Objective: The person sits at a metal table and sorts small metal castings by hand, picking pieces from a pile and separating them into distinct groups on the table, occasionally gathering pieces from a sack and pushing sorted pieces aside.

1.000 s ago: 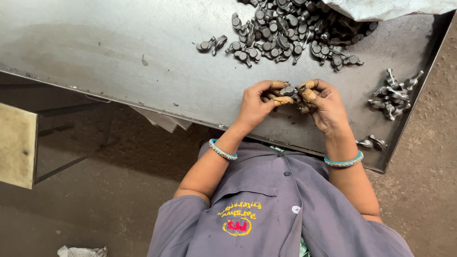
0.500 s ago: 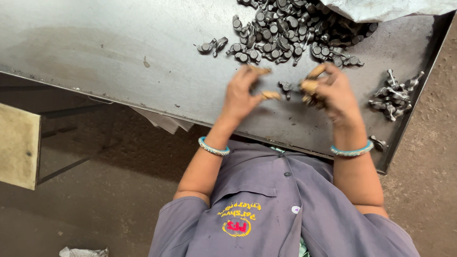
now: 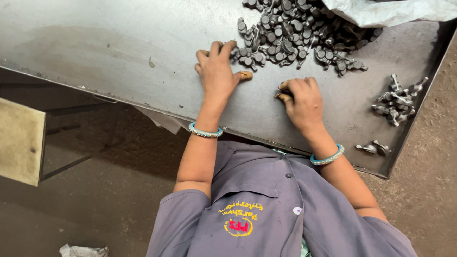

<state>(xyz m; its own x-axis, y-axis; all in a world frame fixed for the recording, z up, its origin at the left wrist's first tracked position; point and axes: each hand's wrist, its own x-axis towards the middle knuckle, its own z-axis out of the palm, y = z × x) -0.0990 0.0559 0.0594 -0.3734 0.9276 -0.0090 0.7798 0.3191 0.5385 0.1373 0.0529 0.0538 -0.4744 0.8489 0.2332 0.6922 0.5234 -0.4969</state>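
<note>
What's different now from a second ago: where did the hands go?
The hands, together near the tray's near edge fingering small parts, have split. The left hand reached out to the edge of the big pile of metal parts; the right hand rests closed on the tray. The small heap and white sack stayed put.

Dark grey metal parts (image 3: 296,23), grey steel table (image 3: 104,51), turquoise bangles (image 3: 205,131), white sack (image 3: 389,8)

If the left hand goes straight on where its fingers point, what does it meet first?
Probably the left hand meets the near edge of the pile of small dark metal parts first, just ahead of it.
</note>
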